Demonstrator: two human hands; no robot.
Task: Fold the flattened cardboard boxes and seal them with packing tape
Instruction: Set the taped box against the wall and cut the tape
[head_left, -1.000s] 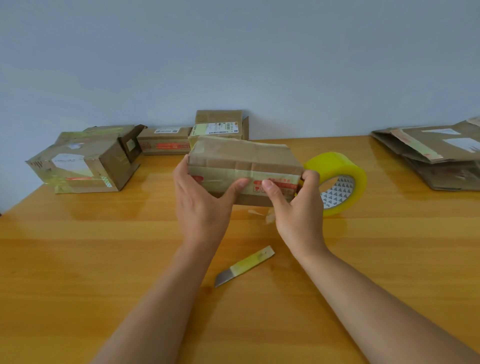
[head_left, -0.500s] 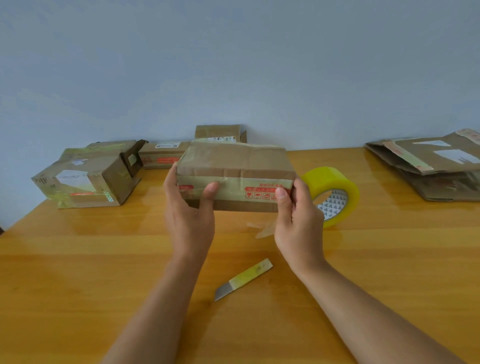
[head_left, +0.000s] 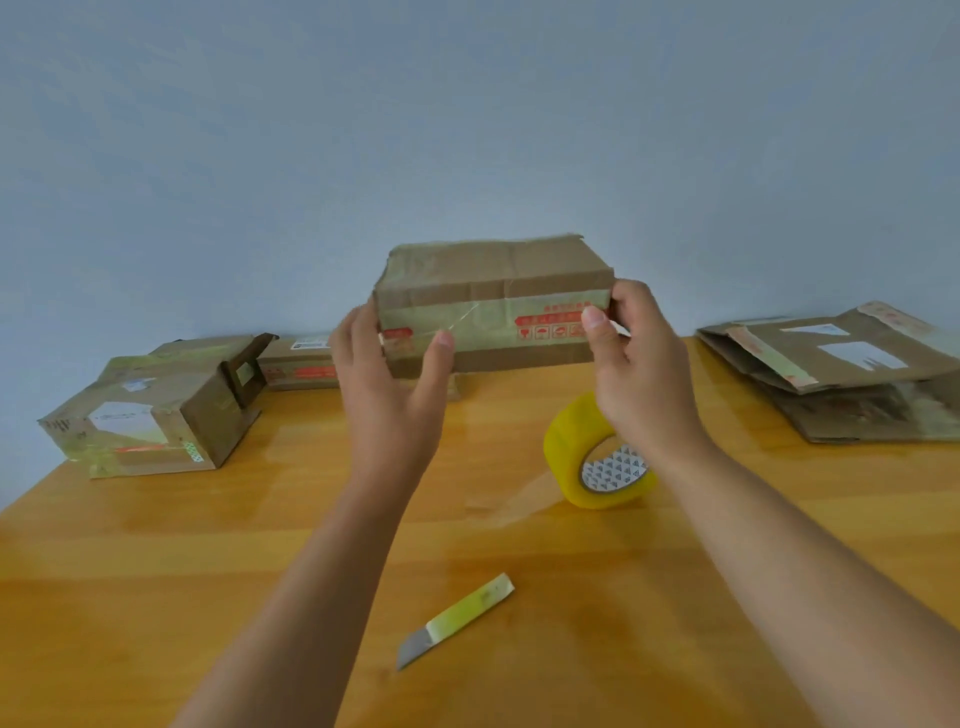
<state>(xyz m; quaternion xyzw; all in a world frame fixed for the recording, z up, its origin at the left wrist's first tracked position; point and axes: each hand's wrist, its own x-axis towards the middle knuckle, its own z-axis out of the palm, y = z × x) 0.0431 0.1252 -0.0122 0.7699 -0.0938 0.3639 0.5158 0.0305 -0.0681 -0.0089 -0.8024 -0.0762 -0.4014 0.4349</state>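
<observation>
Both hands are holding the taped cardboard box (head_left: 493, 304) aloft toward twelve o'clock, clear of the table (head_left: 208, 545). The left hand (head_left: 387, 384) is clasping its left end, thumb across the front; the right hand (head_left: 641, 358) is curling round the right end. It is probably empty and light, its creased walls giving under pressure, so gripping the stiffer end edges is safest. The tape roll (head_left: 597, 454) is sitting at three o'clock.

Creased cardboard box (head_left: 493, 301); glossy wood table (head_left: 156, 545)
</observation>
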